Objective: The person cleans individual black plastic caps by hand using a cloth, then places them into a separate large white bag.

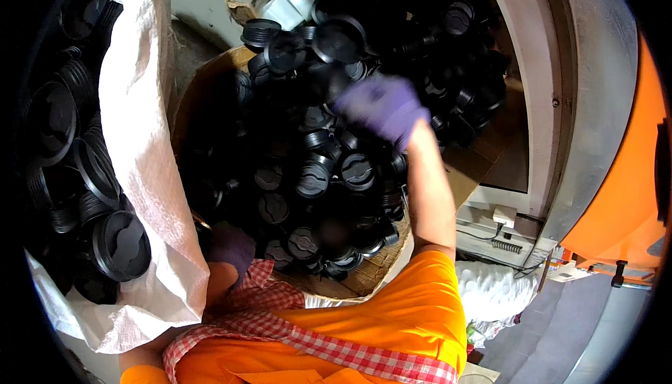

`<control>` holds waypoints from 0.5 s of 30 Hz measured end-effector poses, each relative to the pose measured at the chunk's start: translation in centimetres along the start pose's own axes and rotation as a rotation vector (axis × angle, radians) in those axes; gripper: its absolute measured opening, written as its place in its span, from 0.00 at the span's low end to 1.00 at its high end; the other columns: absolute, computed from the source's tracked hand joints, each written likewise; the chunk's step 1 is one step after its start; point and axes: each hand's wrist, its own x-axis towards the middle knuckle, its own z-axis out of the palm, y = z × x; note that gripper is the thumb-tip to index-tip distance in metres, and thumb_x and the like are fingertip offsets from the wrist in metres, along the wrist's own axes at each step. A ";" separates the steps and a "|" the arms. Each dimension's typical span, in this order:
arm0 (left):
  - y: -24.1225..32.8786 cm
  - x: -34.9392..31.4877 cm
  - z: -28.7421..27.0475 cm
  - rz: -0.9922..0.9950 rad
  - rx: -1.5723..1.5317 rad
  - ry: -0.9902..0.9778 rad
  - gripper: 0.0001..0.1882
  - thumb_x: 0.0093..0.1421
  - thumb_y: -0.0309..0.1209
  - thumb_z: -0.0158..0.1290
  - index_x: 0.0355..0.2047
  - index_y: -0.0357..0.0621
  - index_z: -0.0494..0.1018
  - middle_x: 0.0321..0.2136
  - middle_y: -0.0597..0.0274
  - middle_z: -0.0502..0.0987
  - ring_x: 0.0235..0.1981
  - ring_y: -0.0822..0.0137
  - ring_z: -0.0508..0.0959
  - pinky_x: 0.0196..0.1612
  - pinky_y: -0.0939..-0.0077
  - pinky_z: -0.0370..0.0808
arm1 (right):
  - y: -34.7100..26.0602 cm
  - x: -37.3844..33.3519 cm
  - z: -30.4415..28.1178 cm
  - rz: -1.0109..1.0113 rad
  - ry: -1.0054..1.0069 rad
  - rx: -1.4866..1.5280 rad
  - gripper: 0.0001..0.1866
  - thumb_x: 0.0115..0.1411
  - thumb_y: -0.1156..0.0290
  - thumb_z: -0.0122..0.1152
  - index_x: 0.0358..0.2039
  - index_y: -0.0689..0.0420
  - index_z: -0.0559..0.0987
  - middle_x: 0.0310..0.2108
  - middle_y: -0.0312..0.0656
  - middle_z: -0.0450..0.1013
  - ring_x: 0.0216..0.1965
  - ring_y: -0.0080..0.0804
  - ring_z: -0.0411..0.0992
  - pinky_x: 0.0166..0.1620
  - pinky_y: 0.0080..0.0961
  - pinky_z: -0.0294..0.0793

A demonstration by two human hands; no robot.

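- Right hand point(383, 107), in a purple glove, is up in the upper middle of the frame, reaching over the heap of black plastic caps point(315, 174); it's blurred, fingers look curled down onto the caps, but I cannot tell whether it's actually holding one.
- Left hand point(231, 247), also purple-gloved, sits low at the lower middle-left, in shadow at the near edge of the heap; whether it's spread or closed around anything, I cannot tell.
- The caps are round, ribbed on the side, with a moulded recess on top; they're piled deep in a brown cardboard box point(210, 76) that fills the centre of the frame.
- More of the same black caps fill a white woven sack point(140, 146) at the left of the frame, its wall standing just beside the box.
- Orange sleeve point(413, 307) with a red-and-white checked cloth point(280, 328) across the bottom of the frame.
- At the right, a grey curved machine housing point(595, 90) with an orange panel point(623, 202) beside it.
- Below that housing, a small white box with cables point(504, 217).
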 end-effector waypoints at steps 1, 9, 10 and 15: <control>0.0 0.0 0.0 0.012 -0.001 0.003 0.18 0.46 0.33 0.59 0.40 0.50 0.78 0.42 0.55 0.78 0.44 0.58 0.77 0.46 0.59 0.72 | 2.1 1.2 -1.3 -0.055 0.525 0.002 0.22 0.53 0.51 0.61 0.39 0.56 0.79 0.31 0.48 0.77 0.34 0.48 0.75 0.43 0.31 0.73; 0.0 0.5 0.5 0.043 -0.026 0.017 0.19 0.45 0.33 0.59 0.40 0.50 0.78 0.42 0.55 0.78 0.44 0.58 0.77 0.46 0.60 0.72 | 19.8 5.0 -13.0 0.752 0.469 -0.413 0.49 0.47 0.39 0.59 0.65 0.45 0.52 0.64 0.51 0.52 0.64 0.49 0.52 0.62 0.40 0.55; 0.1 0.3 0.5 0.040 -0.032 0.018 0.19 0.45 0.33 0.59 0.40 0.50 0.78 0.42 0.55 0.78 0.44 0.58 0.77 0.46 0.60 0.72 | 19.5 4.9 -13.0 0.726 0.355 -0.441 0.49 0.47 0.41 0.60 0.65 0.45 0.53 0.64 0.51 0.52 0.64 0.49 0.52 0.62 0.40 0.55; -0.2 1.7 0.1 0.035 -0.034 0.061 0.19 0.45 0.33 0.59 0.41 0.50 0.78 0.42 0.55 0.78 0.45 0.58 0.77 0.46 0.60 0.72 | 16.6 0.8 -9.3 0.540 0.267 -0.710 0.34 0.47 0.48 0.64 0.51 0.56 0.73 0.59 0.46 0.62 0.57 0.40 0.63 0.58 0.35 0.62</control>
